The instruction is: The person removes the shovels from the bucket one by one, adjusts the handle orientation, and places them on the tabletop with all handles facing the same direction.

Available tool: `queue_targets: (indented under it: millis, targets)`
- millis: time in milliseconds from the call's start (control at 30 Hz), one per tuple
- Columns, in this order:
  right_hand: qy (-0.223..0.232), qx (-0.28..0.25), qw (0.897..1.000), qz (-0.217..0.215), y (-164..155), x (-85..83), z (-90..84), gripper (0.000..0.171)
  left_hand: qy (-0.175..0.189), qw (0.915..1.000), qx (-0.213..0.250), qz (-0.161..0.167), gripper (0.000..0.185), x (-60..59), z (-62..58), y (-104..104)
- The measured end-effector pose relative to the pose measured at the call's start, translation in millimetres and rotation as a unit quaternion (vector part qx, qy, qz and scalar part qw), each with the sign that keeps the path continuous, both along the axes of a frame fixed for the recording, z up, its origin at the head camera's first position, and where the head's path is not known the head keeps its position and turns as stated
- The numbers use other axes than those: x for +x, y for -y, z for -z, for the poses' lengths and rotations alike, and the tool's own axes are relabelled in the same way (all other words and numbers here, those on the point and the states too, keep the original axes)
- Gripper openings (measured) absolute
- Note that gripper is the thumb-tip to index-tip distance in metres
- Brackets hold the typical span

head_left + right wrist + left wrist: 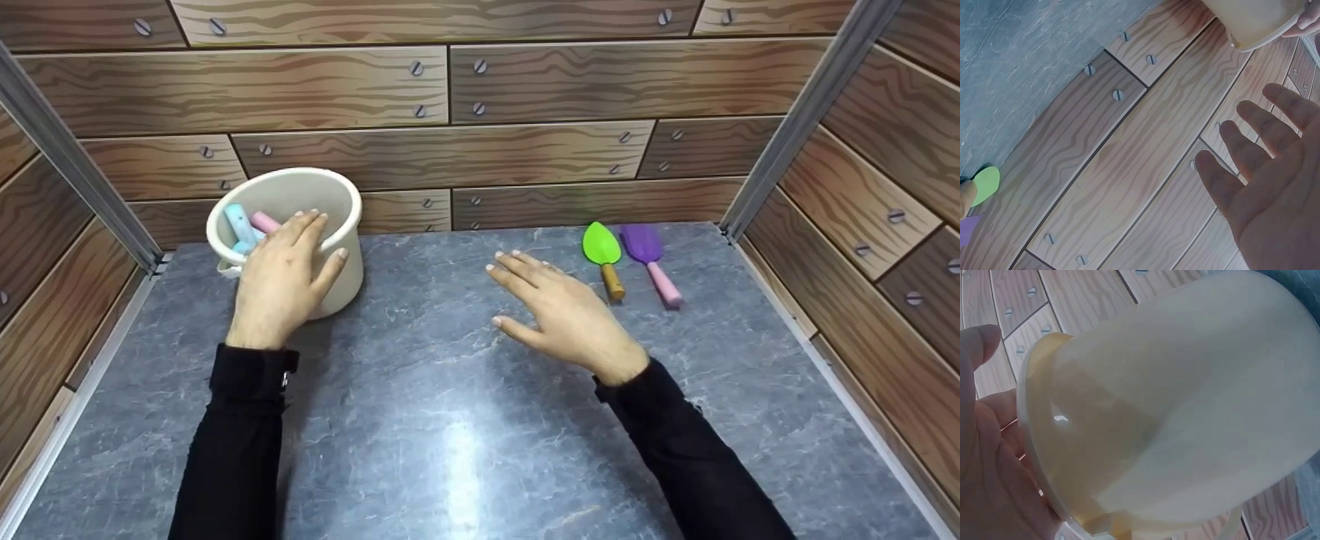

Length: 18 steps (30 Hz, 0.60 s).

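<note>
A cream plastic bucket [341,281] stands upright at the back left of the table. Inside it a light blue piece [238,222] and a pink piece [264,221] show, like tool handles; their lower parts are hidden. My left hand [279,281] is at the bucket's near rim, fingers extended over the opening and thumb spread apart. In the left wrist view its fingers lie behind the bucket's rim [1023,405]; no held thing shows. My right hand [566,315] hovers over the table, fingers straight and holding nothing. Nearest to it lies a green hand trowel [602,244] with a brown handle.
Right of the green trowel lies a purple toy shovel [642,244] with a pink handle. The grey marbled tabletop [420,360] is bounded by a wood-patterned back wall [555,154] and side walls. Metal posts [806,124] stand at the back corners.
</note>
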State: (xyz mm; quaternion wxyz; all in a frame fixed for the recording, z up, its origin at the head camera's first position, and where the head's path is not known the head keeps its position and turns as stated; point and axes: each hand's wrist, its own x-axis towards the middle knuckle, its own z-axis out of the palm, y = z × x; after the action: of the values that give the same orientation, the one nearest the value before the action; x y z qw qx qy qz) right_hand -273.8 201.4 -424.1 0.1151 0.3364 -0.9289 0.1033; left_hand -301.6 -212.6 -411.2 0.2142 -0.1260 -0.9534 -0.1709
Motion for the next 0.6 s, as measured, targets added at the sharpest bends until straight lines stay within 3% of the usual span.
queue_targets:
  millis: [300,600]
  targets:
    - [-0.006,0.004,1.000,-0.015,5,3.5,0.2,0.076,0.016,0.9999,0.004,-0.003,0.068,-5.5,-7.3,17]
    - [-0.003,0.019,1.000,-0.023,12,10.0,-1.4,0.078,0.074,0.9972,-0.009,-0.001,0.075,-15.3,-23.5,41]
